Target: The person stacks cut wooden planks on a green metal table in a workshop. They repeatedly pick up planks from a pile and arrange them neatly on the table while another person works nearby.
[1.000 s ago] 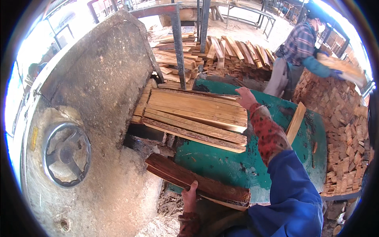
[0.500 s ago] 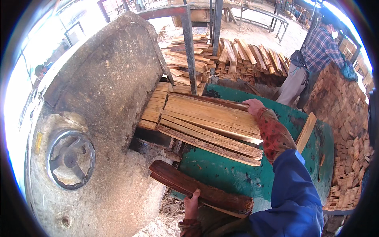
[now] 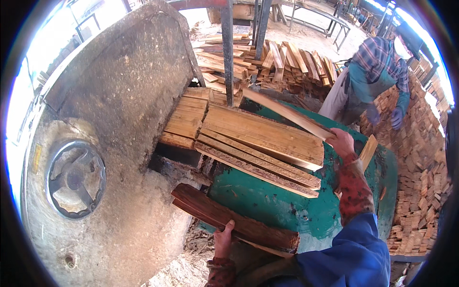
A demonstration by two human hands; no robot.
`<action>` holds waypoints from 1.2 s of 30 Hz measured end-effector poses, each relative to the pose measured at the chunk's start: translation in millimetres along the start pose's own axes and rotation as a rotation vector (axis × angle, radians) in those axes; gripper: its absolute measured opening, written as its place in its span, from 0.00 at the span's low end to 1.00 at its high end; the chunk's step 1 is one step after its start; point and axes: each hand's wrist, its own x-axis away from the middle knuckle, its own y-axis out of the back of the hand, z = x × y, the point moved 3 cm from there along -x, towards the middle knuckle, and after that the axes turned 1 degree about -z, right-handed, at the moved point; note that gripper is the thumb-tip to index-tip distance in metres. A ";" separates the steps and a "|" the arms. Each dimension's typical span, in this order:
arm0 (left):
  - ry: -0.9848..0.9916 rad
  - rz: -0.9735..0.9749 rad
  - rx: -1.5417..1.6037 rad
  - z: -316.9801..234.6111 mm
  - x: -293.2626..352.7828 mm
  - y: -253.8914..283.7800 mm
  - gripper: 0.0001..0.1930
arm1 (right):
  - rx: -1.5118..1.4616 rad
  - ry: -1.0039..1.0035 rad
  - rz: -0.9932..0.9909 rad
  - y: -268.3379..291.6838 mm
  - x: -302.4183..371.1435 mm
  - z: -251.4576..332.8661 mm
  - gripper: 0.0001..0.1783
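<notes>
My right hand (image 3: 342, 142) is closed around the near end of a thin wooden board (image 3: 289, 114); its other end points up and to the left, lifted off the stack. Just left of that hand, sawn boards (image 3: 265, 136) lie side by side on the green metal table (image 3: 239, 186). Shorter cut pieces (image 3: 185, 117) sit against their far ends, beside the machine. My left hand (image 3: 224, 241) grips a dark, bark-covered wood slab (image 3: 234, 217) at the table's near edge, thumb on top. A paler strip of wood shows beneath the slab.
A large dusty machine housing (image 3: 126, 71) with a metal handwheel (image 3: 75, 179) fills the left side. Dark metal posts (image 3: 226, 57) rise behind the boards. Beyond are heaped boards (image 3: 299, 62). At right, a co-worker (image 3: 375, 67) bends over stacked wood blocks (image 3: 416, 205). A loose strip (image 3: 368, 150) lies on the table.
My right hand has moved right and drawn the thin board away from the stack, its far end now raised. My left hand keeps the slab. The co-worker has turned and bent toward the blocks.
</notes>
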 end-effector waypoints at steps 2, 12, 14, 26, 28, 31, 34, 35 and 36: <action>-0.024 0.010 0.025 1.7 -1.0 -1.8 0.25 | -0.071 -0.036 -0.062 14.9 24.2 -9.0 0.22; -0.006 0.064 0.062 29.5 -20.8 13.6 0.23 | -0.456 -0.117 0.229 26.6 195.1 72.9 0.25; 0.055 0.056 0.118 28.8 -16.7 13.4 0.23 | -0.409 -0.040 0.263 34.2 213.9 100.9 0.26; -0.006 0.051 0.254 20.9 9.3 12.5 0.24 | -0.230 0.214 0.293 -3.8 269.5 155.4 0.26; 0.004 0.040 0.240 20.5 9.7 12.4 0.24 | -0.180 0.290 0.154 -16.9 273.7 160.9 0.25; 0.050 0.038 0.215 13.8 13.8 11.2 0.22 | -0.125 0.379 0.221 -52.8 286.4 152.1 0.27; 0.107 0.023 0.196 6.2 18.5 10.0 0.24 | -0.124 0.440 0.298 -55.4 288.7 152.7 0.28; 0.101 0.017 0.186 6.5 18.1 11.6 0.24 | -0.110 0.453 0.305 -54.6 285.9 151.5 0.28; 0.094 0.011 0.176 7.7 17.1 13.1 0.25 | -0.096 0.467 0.313 -54.2 284.1 150.3 0.27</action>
